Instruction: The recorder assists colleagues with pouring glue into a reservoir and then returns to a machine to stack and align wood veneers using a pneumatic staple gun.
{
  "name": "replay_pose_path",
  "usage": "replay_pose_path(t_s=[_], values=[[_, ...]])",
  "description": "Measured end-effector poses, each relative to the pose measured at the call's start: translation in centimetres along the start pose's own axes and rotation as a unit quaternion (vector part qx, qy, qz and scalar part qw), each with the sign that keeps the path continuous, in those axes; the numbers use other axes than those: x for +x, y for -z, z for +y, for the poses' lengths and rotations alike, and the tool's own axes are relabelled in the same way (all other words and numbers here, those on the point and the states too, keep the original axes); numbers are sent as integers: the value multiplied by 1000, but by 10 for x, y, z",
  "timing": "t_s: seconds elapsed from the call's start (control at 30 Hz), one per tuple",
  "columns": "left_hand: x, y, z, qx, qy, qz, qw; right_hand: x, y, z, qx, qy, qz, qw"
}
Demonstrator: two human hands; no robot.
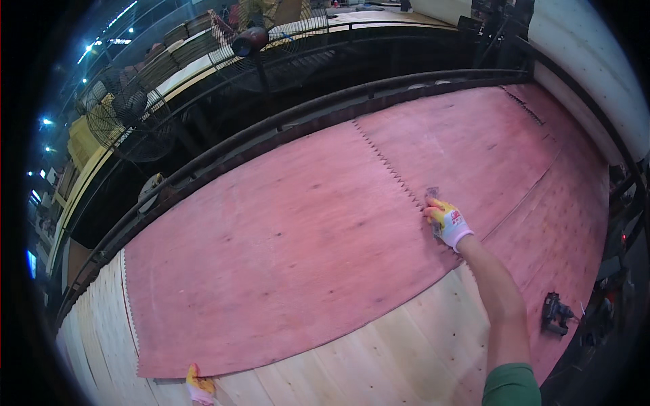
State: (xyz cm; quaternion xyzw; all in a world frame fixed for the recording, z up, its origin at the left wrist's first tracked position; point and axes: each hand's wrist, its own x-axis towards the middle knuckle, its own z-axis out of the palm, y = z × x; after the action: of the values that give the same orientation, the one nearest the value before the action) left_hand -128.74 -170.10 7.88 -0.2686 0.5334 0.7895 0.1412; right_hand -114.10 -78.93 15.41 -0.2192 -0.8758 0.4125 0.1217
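Observation:
A large pink-stained wood veneer sheet (271, 271) with toothed edges lies over pale veneer (393, 338). My right hand (448, 222), in a white and yellow glove, is closed around a flat greyish piece like a scraper blade (432, 193). It rests on the pink surface at the near end of a dark zigzag seam (386, 162). My left hand (201, 388), gloved alike, is at the sheet's near edge toward the lower left, its fingers lapping over the edge and seeming to pinch it. The underside of that grip is hidden.
A black pistol-shaped tool (556, 314) lies at the right on the pink wood. Dark metal rails (284, 116) border the far side. Beyond them stand two caged fans (128, 105) and stacked sheets (186, 51). A big pale roll (589, 61) rises at the far right.

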Motion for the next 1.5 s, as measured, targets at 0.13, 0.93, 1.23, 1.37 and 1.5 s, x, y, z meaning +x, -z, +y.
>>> replay_pose_path(t_s=[0.13, 0.93, 1.23, 1.37, 1.5], values=[[0, -6, -2, -41, -33, 28, 998, 9, -10, 8, 280, -116, 33, 952], [-5, -12, 64, 84, 46, -3, 995, -204, -100, -116, 615, -427, 34, 662], [21, 15, 20, -96, 31, 29, 994, -145, -142, -139, 562, -347, 193, 726], [30, 80, 43, -221, 310, -344, 858, -135, -160, -129, 603, -381, 94, 694], [13, -32, -27, -142, 10, 85, 986, -138, -131, -77, 620, -446, 67, 642]])
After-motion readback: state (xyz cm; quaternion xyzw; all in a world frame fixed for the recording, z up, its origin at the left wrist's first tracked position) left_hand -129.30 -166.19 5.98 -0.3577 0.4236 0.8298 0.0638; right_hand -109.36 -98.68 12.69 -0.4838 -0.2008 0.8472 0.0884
